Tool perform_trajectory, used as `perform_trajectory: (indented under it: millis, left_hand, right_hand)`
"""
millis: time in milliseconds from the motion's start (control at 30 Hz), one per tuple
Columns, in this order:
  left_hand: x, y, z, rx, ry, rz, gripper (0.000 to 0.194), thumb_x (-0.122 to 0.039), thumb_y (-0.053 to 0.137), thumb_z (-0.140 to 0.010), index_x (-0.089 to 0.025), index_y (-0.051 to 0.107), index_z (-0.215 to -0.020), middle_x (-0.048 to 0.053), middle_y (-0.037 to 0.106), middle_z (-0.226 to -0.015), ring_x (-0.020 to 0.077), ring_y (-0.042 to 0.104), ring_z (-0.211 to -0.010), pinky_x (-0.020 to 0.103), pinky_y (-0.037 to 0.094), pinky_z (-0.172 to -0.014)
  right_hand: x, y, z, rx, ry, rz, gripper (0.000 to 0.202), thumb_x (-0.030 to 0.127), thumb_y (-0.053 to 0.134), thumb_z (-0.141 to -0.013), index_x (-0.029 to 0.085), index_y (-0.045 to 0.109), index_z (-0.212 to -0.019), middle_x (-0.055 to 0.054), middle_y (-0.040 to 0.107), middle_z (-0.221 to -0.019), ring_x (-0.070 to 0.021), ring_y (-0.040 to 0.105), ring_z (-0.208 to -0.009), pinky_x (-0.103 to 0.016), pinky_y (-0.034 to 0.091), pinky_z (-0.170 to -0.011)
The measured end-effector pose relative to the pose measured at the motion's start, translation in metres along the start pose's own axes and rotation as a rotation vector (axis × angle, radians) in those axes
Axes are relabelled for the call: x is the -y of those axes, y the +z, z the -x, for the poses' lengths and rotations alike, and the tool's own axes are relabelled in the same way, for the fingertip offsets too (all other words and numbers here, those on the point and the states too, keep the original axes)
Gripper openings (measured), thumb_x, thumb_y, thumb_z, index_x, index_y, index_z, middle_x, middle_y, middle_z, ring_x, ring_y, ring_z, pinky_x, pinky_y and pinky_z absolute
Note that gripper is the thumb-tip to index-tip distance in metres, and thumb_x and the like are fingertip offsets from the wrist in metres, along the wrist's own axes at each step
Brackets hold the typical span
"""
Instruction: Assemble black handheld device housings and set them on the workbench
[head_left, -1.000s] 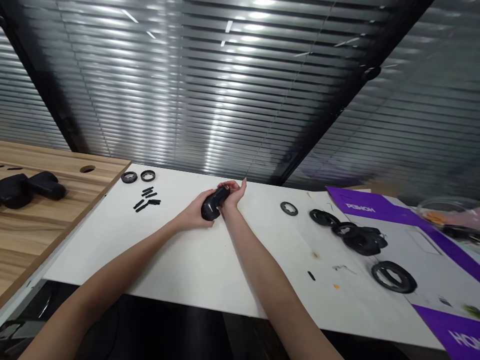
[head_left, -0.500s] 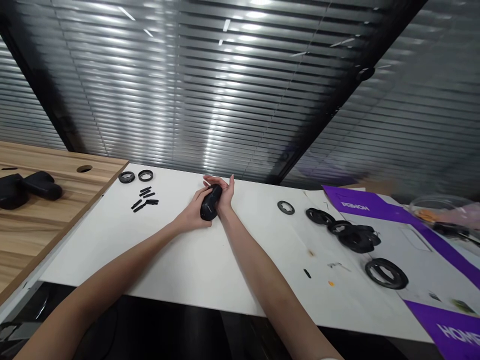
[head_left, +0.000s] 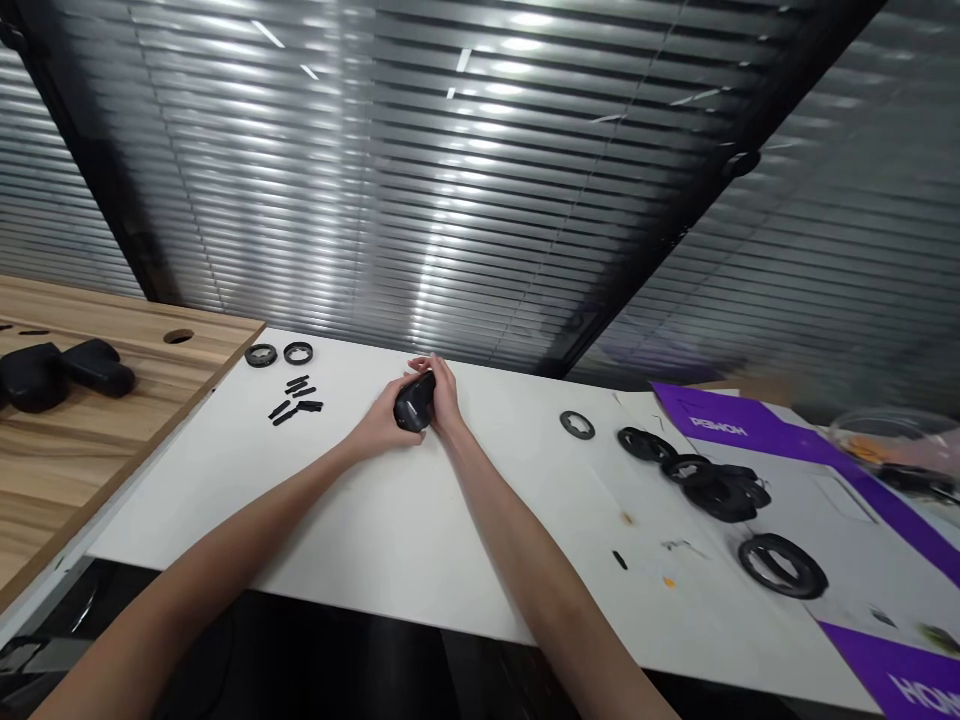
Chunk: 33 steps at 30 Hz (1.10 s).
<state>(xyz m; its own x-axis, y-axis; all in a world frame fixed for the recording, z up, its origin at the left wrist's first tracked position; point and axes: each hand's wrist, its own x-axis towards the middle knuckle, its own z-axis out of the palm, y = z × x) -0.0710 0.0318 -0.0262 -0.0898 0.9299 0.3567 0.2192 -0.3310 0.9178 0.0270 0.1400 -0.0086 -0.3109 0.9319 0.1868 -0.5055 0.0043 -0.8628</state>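
Note:
A glossy black rounded plastic part point(head_left: 412, 406) is held up over the white table, tilted, its smooth curved side facing me. My left hand point(head_left: 379, 424) is closed around its left side, the thumb low at its near end. On the far right side, my right hand point(head_left: 445, 396) presses against it with fingers bent over the upper end. Fingertips of both hands are partly hidden behind the part. Left of my hands lie several short black strips point(head_left: 298, 398), with two black rings point(head_left: 261, 355) behind them.
On the right are a flat notched ring point(head_left: 577, 425), a cluster of black parts point(head_left: 720, 490), a larger ring point(head_left: 782, 565) and a purple-and-white box sheet point(head_left: 750, 425). Two black shapes point(head_left: 97, 367) rest on the wooden table point(head_left: 60, 470) at left. Slatted blinds point(head_left: 390, 180) stand behind.
The black part has been turned in my hands, showing a broader curved face. My right hand's fingers, spread before, have closed in over its upper end. The view has shifted slightly.

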Motion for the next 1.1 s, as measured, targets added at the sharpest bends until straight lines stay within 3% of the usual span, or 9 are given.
perform_trajectory:
  millis: [100, 233, 367, 533, 633, 700, 800, 933, 1100]
  left_hand:
    - [-0.004, -0.003, -0.001, -0.014, -0.028, 0.061, 0.096, -0.025, 0.085, -0.071, -0.027, 0.042, -0.157, 0.014, 0.051, -0.156, 0.0354, 0.058, -0.134, 0.046, 0.056, -0.104]
    - [-0.008, -0.001, -0.004, -0.092, -0.025, 0.161, 0.099, -0.04, 0.096, -0.064, -0.026, 0.049, -0.15, 0.014, 0.051, -0.158, 0.0359, 0.05, -0.145, 0.049, 0.048, -0.116]
    - [-0.006, 0.0, -0.009, -0.209, -0.158, 0.343, 0.095, -0.047, 0.098, -0.062, -0.025, 0.053, -0.143, 0.015, 0.056, -0.15, 0.0339, 0.062, -0.131, 0.051, 0.054, -0.109]
    - [-0.007, -0.003, -0.015, -0.254, -0.376, 0.688, 0.066, -0.051, 0.086, -0.081, -0.024, 0.056, -0.133, 0.01, 0.071, -0.12, 0.0222, 0.074, -0.087, 0.047, 0.064, -0.089]
    - [-0.015, -0.006, -0.017, -0.237, -0.42, 0.855, 0.036, -0.044, 0.076, -0.094, -0.018, 0.064, -0.116, 0.01, 0.074, -0.103, 0.0204, 0.074, -0.084, 0.04, 0.065, -0.09]
    - [-0.022, -0.008, -0.017, -0.24, -0.476, 0.97, 0.028, -0.042, 0.064, -0.102, -0.014, 0.067, -0.108, 0.012, 0.076, -0.102, 0.0203, 0.075, -0.09, 0.036, 0.064, -0.094]
    - [-0.029, -0.01, -0.017, -0.21, -0.588, 1.092, 0.042, -0.049, 0.052, -0.106, -0.012, 0.071, -0.107, 0.015, 0.076, -0.104, 0.0213, 0.075, -0.096, 0.035, 0.063, -0.098]
    - [-0.029, -0.01, -0.017, -0.09, -0.679, 1.123, 0.057, -0.06, 0.048, -0.104, -0.008, 0.073, -0.108, 0.017, 0.075, -0.095, 0.022, 0.074, -0.089, 0.038, 0.063, -0.096]
    - [-0.029, -0.01, -0.017, -0.092, -0.71, 1.136, 0.064, -0.064, 0.043, -0.104, -0.008, 0.073, -0.102, 0.016, 0.073, -0.086, 0.0199, 0.072, -0.081, 0.035, 0.064, -0.088]
  right_hand:
    - [0.001, -0.002, 0.0, 0.0, -0.009, 0.086, 0.021, 0.038, 0.082, -0.081, 0.024, 0.067, -0.075, 0.0, 0.074, -0.085, -0.0169, 0.069, -0.087, -0.027, 0.056, -0.082]
    - [0.001, -0.003, 0.0, 0.005, -0.011, 0.115, 0.016, 0.035, 0.078, -0.081, 0.023, 0.07, -0.075, 0.001, 0.073, -0.08, -0.0157, 0.067, -0.079, -0.025, 0.053, -0.077]
    - [0.0, 0.0, -0.004, -0.009, -0.003, 0.112, 0.02, 0.033, 0.072, -0.083, 0.023, 0.069, -0.066, 0.001, 0.071, -0.074, -0.0161, 0.064, -0.075, -0.026, 0.053, -0.074]
    - [-0.001, -0.001, -0.009, -0.015, -0.035, 0.137, 0.017, 0.028, 0.072, -0.076, 0.024, 0.067, -0.06, 0.001, 0.072, -0.071, -0.0168, 0.063, -0.074, -0.028, 0.052, -0.072]
    - [0.0, -0.004, -0.009, -0.013, -0.073, 0.147, 0.015, 0.032, 0.073, -0.075, 0.024, 0.068, -0.064, 0.001, 0.073, -0.077, -0.0173, 0.064, -0.079, -0.028, 0.052, -0.079]
    - [0.001, -0.004, -0.008, 0.001, -0.066, 0.15, 0.016, 0.036, 0.075, -0.074, 0.024, 0.067, -0.067, 0.001, 0.073, -0.078, -0.0175, 0.064, -0.08, -0.029, 0.052, -0.082]
    - [0.001, -0.004, -0.007, -0.002, -0.046, 0.076, 0.026, 0.042, 0.079, -0.072, 0.024, 0.062, -0.065, 0.001, 0.069, -0.072, -0.0185, 0.064, -0.078, -0.032, 0.054, -0.084]
    - [0.0, -0.003, -0.007, -0.015, -0.049, -0.019, 0.036, 0.049, 0.082, -0.073, 0.024, 0.059, -0.063, 0.0, 0.065, -0.069, -0.0193, 0.064, -0.075, -0.036, 0.056, -0.083]
    - [-0.001, -0.003, -0.006, 0.013, -0.074, 0.026, 0.039, 0.053, 0.084, -0.074, 0.023, 0.06, -0.065, 0.0, 0.063, -0.073, -0.0171, 0.061, -0.076, -0.031, 0.052, -0.077]
